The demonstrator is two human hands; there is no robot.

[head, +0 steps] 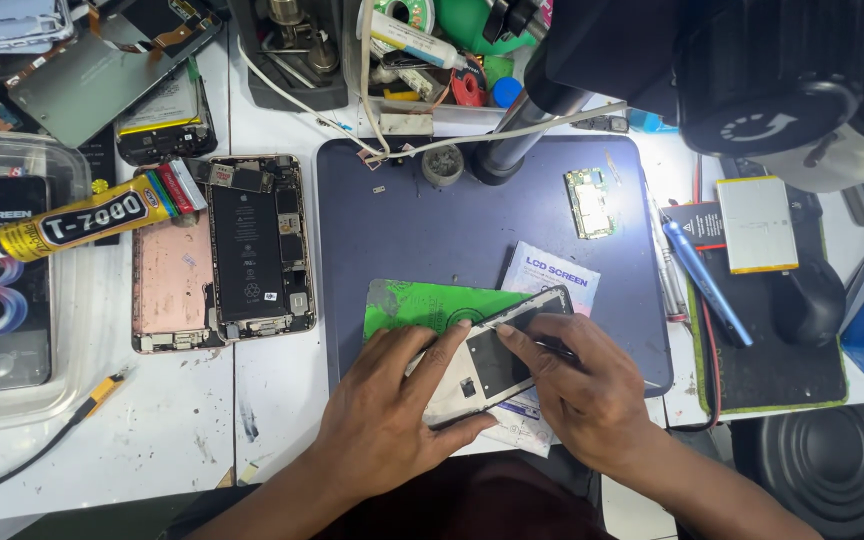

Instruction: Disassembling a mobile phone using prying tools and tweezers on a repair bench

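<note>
left hand (387, 420): flat, fingers spread, pinning screen (487, 365) to mat (402, 220) | right hand (577, 385): pinched on thin tool (542, 347), working the screen edge

Two opened phones (257, 245) (172, 285), one glue tube (82, 218), two hands (387, 415) (582, 385).

An opened phone (257, 245) is lying on the white surface (172, 440), its pink back shell (170, 285) touching it on the left. A yellow glue tube (82, 218) is resting across a clear tray (62, 170). A small circuit board (590, 202) is sitting on the blue mat (412, 230), near a microscope post (512, 145).
</note>
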